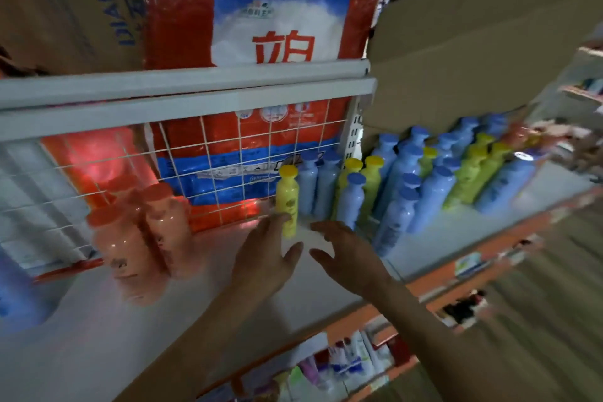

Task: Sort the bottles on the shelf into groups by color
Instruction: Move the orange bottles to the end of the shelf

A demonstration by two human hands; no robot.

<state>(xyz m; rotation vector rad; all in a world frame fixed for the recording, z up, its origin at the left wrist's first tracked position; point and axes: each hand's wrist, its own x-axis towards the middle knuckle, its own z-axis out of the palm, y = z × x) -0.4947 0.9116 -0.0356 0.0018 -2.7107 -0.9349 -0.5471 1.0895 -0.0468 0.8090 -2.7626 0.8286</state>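
The yellow plastic bottle (287, 202) could have been knocked into the blue plastic bottles (307, 188) by the spread, empty left hand (264, 259) or right hand (347, 253).

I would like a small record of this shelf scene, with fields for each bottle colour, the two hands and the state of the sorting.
shelf: white board, bottles standing on it
orange bottles: grouped at the left
yellow bottle: stands alone, left of the mixed rows
blue bottles: many, middle to right
green bottles: set among the blue ones
left hand: open, fingertips at the yellow bottle, contact unclear
right hand: open, holds nothing
sorting: unfinished; blue and green are mixed
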